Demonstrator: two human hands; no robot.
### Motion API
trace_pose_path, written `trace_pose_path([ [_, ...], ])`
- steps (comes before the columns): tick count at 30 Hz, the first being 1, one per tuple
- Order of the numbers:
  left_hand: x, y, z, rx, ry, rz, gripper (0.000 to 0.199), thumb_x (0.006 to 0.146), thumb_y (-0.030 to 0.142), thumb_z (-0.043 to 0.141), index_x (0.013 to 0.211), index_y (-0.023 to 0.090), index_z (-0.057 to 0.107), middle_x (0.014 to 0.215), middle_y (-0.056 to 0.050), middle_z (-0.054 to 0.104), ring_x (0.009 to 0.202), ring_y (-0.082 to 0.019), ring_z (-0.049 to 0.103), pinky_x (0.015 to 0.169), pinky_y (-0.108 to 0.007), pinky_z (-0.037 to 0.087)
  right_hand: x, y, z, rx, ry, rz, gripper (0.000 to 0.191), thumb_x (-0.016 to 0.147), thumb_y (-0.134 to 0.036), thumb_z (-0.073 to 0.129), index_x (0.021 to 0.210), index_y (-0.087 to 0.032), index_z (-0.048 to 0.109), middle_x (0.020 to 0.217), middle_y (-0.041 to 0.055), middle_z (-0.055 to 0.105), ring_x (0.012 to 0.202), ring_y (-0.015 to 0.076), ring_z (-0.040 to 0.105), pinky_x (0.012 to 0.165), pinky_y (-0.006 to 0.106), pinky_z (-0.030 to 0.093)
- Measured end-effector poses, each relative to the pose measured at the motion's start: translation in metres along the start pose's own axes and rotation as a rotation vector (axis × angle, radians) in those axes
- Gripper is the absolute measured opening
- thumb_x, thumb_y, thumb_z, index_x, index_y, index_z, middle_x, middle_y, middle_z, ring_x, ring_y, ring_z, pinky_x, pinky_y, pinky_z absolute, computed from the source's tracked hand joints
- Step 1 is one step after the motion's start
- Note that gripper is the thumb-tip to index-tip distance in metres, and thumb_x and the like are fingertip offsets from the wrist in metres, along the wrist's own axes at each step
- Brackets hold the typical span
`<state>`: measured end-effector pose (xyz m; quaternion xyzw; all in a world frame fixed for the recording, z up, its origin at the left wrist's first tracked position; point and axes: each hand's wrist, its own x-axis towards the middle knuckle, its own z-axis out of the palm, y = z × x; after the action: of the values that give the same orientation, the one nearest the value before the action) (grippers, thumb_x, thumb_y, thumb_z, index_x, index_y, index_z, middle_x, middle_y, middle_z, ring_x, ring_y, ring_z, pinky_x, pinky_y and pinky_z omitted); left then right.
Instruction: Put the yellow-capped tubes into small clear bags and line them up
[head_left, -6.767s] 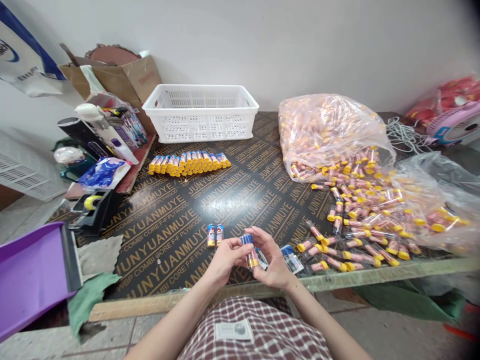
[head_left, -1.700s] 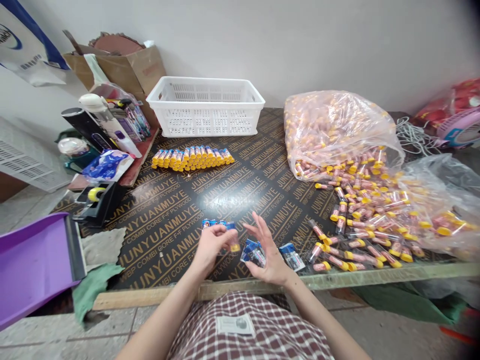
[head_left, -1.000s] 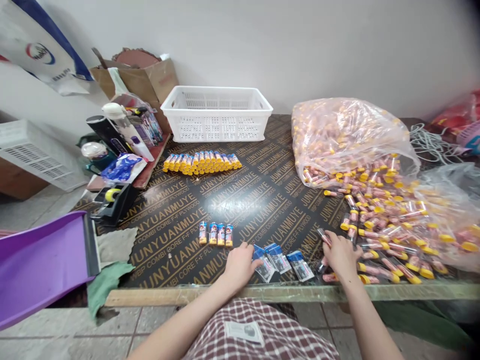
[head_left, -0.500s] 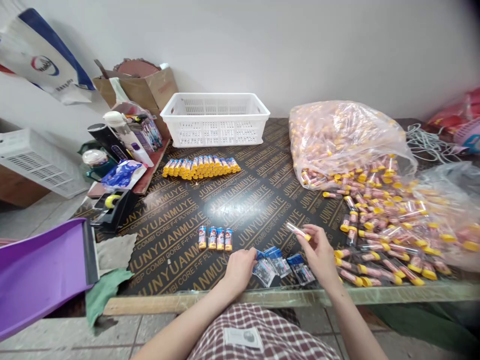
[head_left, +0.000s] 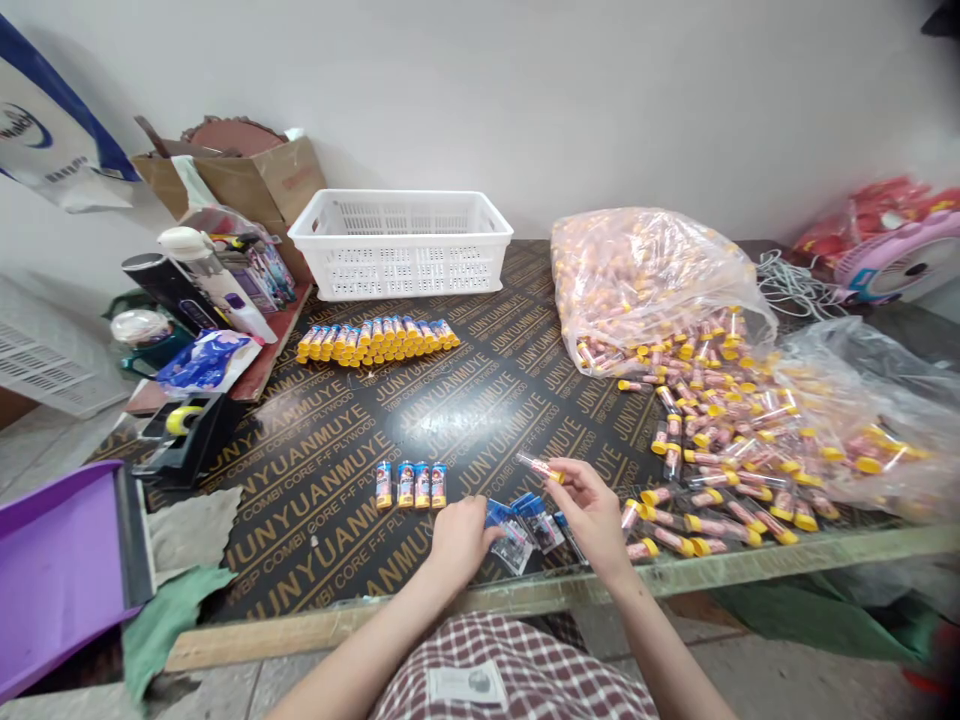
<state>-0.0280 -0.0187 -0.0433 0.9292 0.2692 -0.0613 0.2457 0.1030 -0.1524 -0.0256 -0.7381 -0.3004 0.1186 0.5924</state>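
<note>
My right hand (head_left: pixel 589 505) pinches a clear tube (head_left: pixel 540 466) with a yellow cap and pink inside, held tilted above the table. My left hand (head_left: pixel 461 538) is closed at the table's near side, its thumb and finger on the blue top of a small clear packet (head_left: pixel 511 540). More blue-topped packets (head_left: pixel 540 520) lie between my hands, one partly covered by the right hand. Just beyond my left hand stand several blue-wrapped tubes (head_left: pixel 422 485) with yellow ends. On the right is a loose heap of pink tubes (head_left: pixel 720 440) with yellow caps.
A white plastic basket (head_left: pixel 405 265) stands by the wall, with stacked yellow-ended tubes (head_left: pixel 367 342) before it. A large clear bag (head_left: pixel 645 280) of pink tubes spills rightward. A tape dispenser (head_left: pixel 187 430), bottles (head_left: pixel 214 280) and a purple dustpan (head_left: pixel 67 570) are left.
The view has shifted rightward. My right hand has brought the tube closer to my left hand; the left hand stays beside the packets.
</note>
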Motion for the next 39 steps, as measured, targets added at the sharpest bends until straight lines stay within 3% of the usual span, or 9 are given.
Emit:
trace_pose_path([
  [5,-0.004,0.002,0.005,-0.069,0.069,0.05,0.005,0.076,0.021,0.06,0.077,0.019,0.056,0.083,-0.003,0.062,0.079,-0.018,0.059,0.067,-0.026,0.038,-0.002,0.002,-0.002,-0.039,-0.007,-0.019,0.022,0.082,-0.035,0.058,0.096,-0.019,0.063,0.101,0.0085,0.062,0.088,0.0198,0.061,0.072,0.032,0.052],
  [7,-0.004,0.002,0.008,-0.184,0.121,0.067,0.006,0.073,0.015,0.058,0.07,0.019,0.054,0.077,-0.001,0.06,0.075,-0.016,0.057,0.066,-0.025,0.038,-0.004,0.002,-0.001,-0.046,-0.004,-0.021,0.021,0.082,-0.034,0.059,0.096,-0.019,0.064,0.1,0.0083,0.062,0.087,0.0198,0.061,0.072,0.032,0.052],
  [13,0.004,-0.001,0.002,-0.978,0.185,-0.085,0.013,0.065,0.015,0.059,0.063,0.019,0.047,0.054,0.005,0.051,0.053,-0.011,0.051,0.055,-0.022,0.038,-0.008,-0.006,0.005,0.033,-0.027,-0.04,0.016,0.082,-0.031,0.059,0.094,-0.02,0.064,0.104,0.0086,0.061,0.098,0.021,0.06,0.082,0.035,0.052],
  [16,0.007,-0.004,-0.011,-1.372,0.135,-0.2,0.023,0.058,0.016,0.068,0.075,0.017,0.053,0.056,0.005,0.058,0.052,-0.01,0.054,0.057,-0.023,0.043,-0.011,-0.013,0.009,0.079,-0.028,-0.042,0.016,0.083,-0.031,0.059,0.094,-0.021,0.064,0.107,0.0086,0.061,0.101,0.0211,0.059,0.084,0.035,0.052],
  [18,0.008,-0.007,-0.02,-1.513,0.119,-0.237,0.029,0.056,0.019,0.074,0.08,0.015,0.059,0.063,0.002,0.064,0.055,-0.011,0.057,0.059,-0.023,0.046,-0.014,-0.017,0.012,0.093,-0.024,-0.023,0.019,0.083,-0.03,0.059,0.099,-0.021,0.063,0.108,0.0085,0.062,0.1,0.0206,0.06,0.085,0.035,0.052],
  [24,0.011,-0.013,-0.033,-1.673,0.225,-0.281,0.031,0.053,0.036,0.081,0.063,0.012,0.065,0.064,-0.001,0.065,0.056,-0.01,0.057,0.057,-0.022,0.048,-0.021,-0.023,0.015,0.019,-0.007,-0.096,0.024,0.083,-0.027,0.058,0.106,-0.024,0.064,0.11,0.0076,0.062,0.099,0.0212,0.061,0.083,0.036,0.054],
  [33,0.009,-0.017,-0.038,-1.644,0.345,-0.391,0.039,0.046,0.046,0.081,0.058,0.012,0.066,0.055,-0.002,0.064,0.052,-0.012,0.058,0.056,-0.024,0.047,-0.027,-0.023,0.02,-0.094,-0.031,-0.239,0.027,0.084,-0.02,0.057,0.109,-0.027,0.063,0.11,0.0075,0.062,0.104,0.023,0.059,0.085,0.04,0.053],
  [39,0.007,-0.015,-0.035,-1.611,0.349,-0.3,0.038,0.059,0.049,0.075,0.065,0.012,0.066,0.064,-0.002,0.065,0.059,-0.012,0.059,0.059,-0.024,0.049,-0.031,-0.026,0.026,-0.091,-0.15,-0.243,0.027,0.084,-0.019,0.056,0.108,-0.028,0.064,0.111,0.0059,0.063,0.104,0.0216,0.06,0.089,0.037,0.051],
])
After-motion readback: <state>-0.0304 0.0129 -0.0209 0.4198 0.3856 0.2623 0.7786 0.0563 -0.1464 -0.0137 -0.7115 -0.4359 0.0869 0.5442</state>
